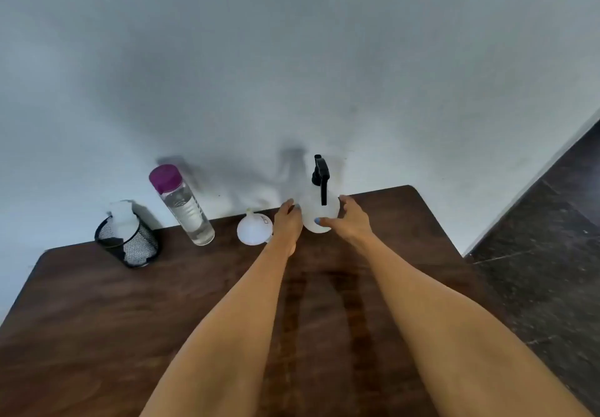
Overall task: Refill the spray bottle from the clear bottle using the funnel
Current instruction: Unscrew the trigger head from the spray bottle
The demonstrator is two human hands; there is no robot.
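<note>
- Reaching with both hands toward the spray bottle [319,215], which stands upright at the far edge of the table [97,303], about 12 o'clock from the person, near the wall [292,59].
- Left hand [287,223] sits at the bottle's 9 o'clock side, fingers extended along the body; right hand [350,222] cups the 3 o'clock side, spread, thumb laid on the front. Both appear to touch the plastic, but neither has closed round it; no firm grasp is seen.
- Black trigger head [320,178] is on, so judged step: steady the bottle, then unscrew the head.
- Funnel [254,230] lies tipped on the table just beside the left hand, at its 9 o'clock. Risk: the left wrist knocks it and it rolls.
- Clear bottle [185,205] stands at about 10 o'clock, well apart, purple cap on, partly filled with clear liquid. Tall and narrow; it looks easy to tip if bumped.
- Risk: twisting the head with a loose hold spins the whole bottle, or shoves it against the wall.
- Risk: smooth translucent plastic may slip under the palms.
- Materials: spray bottle rounded, milky white; funnel white, thin plastic, conical; table dark wood grain, matte.
- Black mesh cup [128,243] at far 9 o'clock holds something white; cannot tell what.
</note>
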